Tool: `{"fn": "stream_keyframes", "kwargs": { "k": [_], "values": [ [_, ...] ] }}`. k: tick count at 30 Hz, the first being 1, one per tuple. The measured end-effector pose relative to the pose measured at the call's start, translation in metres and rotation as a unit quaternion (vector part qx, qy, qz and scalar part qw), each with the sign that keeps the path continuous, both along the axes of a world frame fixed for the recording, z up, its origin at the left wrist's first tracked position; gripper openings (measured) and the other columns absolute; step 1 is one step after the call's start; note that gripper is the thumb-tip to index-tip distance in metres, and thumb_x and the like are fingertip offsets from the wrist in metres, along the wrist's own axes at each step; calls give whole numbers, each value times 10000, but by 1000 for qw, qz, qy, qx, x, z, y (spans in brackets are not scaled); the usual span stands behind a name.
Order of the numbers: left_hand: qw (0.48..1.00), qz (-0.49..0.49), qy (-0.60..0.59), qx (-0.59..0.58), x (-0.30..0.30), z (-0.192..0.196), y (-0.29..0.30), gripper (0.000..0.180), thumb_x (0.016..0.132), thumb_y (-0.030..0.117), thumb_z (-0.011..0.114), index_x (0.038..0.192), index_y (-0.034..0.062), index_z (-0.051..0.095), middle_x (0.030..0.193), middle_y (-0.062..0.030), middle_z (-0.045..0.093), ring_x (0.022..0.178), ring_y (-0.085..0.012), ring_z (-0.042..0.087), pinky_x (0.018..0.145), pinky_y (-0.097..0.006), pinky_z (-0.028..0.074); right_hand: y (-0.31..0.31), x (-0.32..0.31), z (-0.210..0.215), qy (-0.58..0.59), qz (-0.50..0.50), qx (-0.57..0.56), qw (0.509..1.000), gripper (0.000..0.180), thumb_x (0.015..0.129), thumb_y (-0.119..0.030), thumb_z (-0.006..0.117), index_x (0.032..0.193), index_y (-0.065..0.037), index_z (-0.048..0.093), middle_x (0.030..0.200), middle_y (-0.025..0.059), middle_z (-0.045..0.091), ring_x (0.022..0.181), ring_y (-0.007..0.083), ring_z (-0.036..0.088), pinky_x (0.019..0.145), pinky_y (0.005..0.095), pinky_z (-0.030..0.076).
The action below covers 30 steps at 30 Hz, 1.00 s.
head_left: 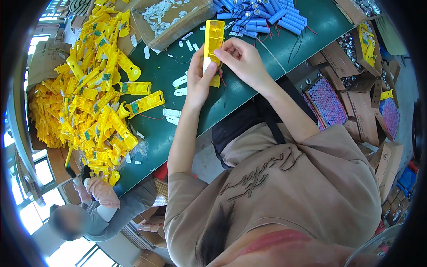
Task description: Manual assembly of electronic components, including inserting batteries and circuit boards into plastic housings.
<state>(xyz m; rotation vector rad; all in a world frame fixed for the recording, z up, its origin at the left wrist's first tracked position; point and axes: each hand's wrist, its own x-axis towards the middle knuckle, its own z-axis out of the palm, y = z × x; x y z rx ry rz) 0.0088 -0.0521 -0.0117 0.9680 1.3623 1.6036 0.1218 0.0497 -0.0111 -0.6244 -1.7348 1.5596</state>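
Note:
Over the green table I hold a yellow plastic housing [214, 32] upright, its hollow, ribbed inside showing. My left hand [199, 79] is closed round its lower part, with the thumb by a small white plastic piece [207, 62] at the housing. My right hand [242, 60] grips the housing's right side, thumb pressed on the edge and fingers curled. Thin reddish wires [222, 79] hang beneath the hands. What lies under the right fingertips is hidden. Left of my left wrist, several white plastic parts [180, 81] lie on the table.
A large heap of yellow housings [95, 89] covers the left of the green table [162, 138]. Behind stand a cardboard box of white pieces [187, 22] and a pile of blue cylindrical cells [278, 15] with wires. Cartons [356, 100] stand at right. Another person [100, 204] works at lower left.

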Motion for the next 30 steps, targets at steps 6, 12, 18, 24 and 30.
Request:
{"fn": "stream_keyframes", "kwargs": {
  "k": [6,12,18,24,30],
  "values": [
    [996,57,67,21,6,8,3,442,960,198,433,1347,21,314,1110,-85,548,893,-130,549,761,-275,474,-14,-8,1,46,-60,18,997,157,842,-156,623,818,-8,576,649,41,589,532,92,536,501,235,412],
    [987,137,78,19,1,-4,3,392,993,248,346,1319,31,359,1213,-91,493,1120,-168,474,953,-326,382,-28,-17,1,-32,-67,109,991,146,836,-111,603,759,-31,508,608,72,532,531,203,547,486,312,420],
    [986,161,-4,47,1,0,4,413,951,124,444,1326,21,307,1139,-110,510,995,-144,523,855,-279,443,-40,-29,-4,-32,-100,305,946,115,823,-60,606,808,-39,493,680,92,552,592,255,553,524,344,430],
    [984,163,-56,51,-1,3,3,442,916,69,475,1322,31,306,1101,-112,534,952,-155,551,811,-283,471,-42,-30,-4,-12,-80,298,951,106,815,-34,593,853,-32,493,750,114,564,659,280,566,574,364,446],
    [981,169,-88,35,-6,1,3,432,907,42,440,1317,36,304,1048,-137,579,926,-183,578,803,-308,483,-42,-26,-7,-5,-66,333,941,119,795,-53,574,888,-41,501,754,115,573,696,289,576,602,395,463]
  ]
}}
